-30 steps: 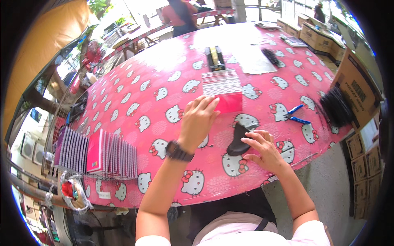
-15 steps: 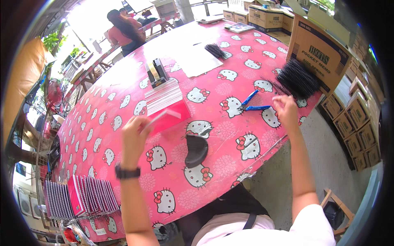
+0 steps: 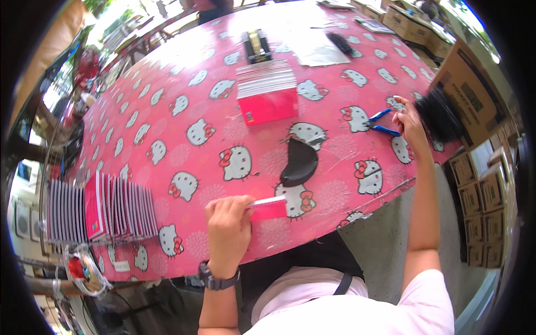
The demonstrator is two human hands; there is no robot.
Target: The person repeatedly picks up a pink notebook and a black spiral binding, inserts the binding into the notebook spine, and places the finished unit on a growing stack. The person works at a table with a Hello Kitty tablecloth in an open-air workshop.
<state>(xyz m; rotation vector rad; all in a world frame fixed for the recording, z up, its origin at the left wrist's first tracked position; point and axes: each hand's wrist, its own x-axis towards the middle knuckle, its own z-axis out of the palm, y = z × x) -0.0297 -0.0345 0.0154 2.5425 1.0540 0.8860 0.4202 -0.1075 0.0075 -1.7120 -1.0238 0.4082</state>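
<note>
Close to the table's front edge, my left hand (image 3: 230, 223) is closed on one end of a thin red memo pad (image 3: 269, 209). My right hand (image 3: 410, 124) is at the right side with its fingers curled; whatever they hold is too small to make out. Just left of it lie blue-handled cutting pliers (image 3: 382, 123), jaws pointing left. Beside that hand, a bundle of black spiral binding coils (image 3: 438, 116) rests against a cardboard box. A stack of red memo pads (image 3: 269, 105) stands at mid-table. Between that stack and my left hand lies a black half-moon-shaped piece (image 3: 300, 162).
Spiral-bound red notebooks (image 3: 100, 209) stand in a row at the left edge. A tape dispenser (image 3: 257, 47) and white paper (image 3: 318, 49) with more black coils (image 3: 339, 43) are farther back. An open cardboard box (image 3: 469, 92) stands at right, with stacked cartons (image 3: 483, 206) below.
My left hand has brought the memo pad down from beside the stack toward the front edge. My right hand stays by the pliers and coils. The view has shifted.
</note>
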